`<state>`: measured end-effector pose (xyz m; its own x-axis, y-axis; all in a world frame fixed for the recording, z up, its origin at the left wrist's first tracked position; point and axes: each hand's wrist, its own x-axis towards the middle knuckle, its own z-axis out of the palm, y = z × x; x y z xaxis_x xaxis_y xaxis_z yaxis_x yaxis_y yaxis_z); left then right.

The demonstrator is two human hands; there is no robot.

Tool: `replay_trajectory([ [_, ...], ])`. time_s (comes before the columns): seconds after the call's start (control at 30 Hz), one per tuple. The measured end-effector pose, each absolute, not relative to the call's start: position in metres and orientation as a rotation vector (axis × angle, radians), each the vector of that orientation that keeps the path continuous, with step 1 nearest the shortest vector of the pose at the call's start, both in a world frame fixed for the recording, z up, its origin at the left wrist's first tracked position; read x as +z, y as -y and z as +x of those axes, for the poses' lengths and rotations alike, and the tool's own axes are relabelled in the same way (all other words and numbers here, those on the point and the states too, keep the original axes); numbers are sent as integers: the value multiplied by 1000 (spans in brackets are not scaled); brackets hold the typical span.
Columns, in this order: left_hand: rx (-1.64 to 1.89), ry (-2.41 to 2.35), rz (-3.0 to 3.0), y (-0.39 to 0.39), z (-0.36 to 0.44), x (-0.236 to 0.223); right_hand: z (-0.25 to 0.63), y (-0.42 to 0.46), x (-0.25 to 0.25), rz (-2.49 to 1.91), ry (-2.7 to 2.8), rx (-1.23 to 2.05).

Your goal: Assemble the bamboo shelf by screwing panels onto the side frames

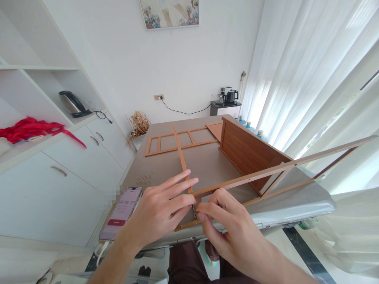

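Observation:
A wooden frame [251,176] with long rails stands on the table's near edge. Its corner, where a thin wooden strip [179,152] reaches toward the far side, is between my hands. My left hand [161,203] grips this corner with thumb and index finger, the other fingers stretched over the strip. My right hand [227,223] is closed in a pinch at the same corner. A thin dark metal piece [194,211] shows beside its fingertips, mostly hidden, so its kind is unclear. The frame joins a brown wooden panel box [248,148] on the right.
A flat ladder-like wooden frame [153,154] lies on the grey table [204,161], beside a wooden board [215,130]. Several small screws [144,179] lie at the left, near a phone [121,213] with a running timer. White cabinets [68,185] stand left, curtains [284,79] right.

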<state>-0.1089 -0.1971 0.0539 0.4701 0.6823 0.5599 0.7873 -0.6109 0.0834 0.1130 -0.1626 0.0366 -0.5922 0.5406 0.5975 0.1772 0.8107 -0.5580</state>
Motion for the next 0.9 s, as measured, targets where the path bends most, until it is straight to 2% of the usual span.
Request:
replay_trajectory([
  [0.9, -823, 1272, -2522, 198, -109, 53, 108, 163, 8, -458, 2014, 502],
])
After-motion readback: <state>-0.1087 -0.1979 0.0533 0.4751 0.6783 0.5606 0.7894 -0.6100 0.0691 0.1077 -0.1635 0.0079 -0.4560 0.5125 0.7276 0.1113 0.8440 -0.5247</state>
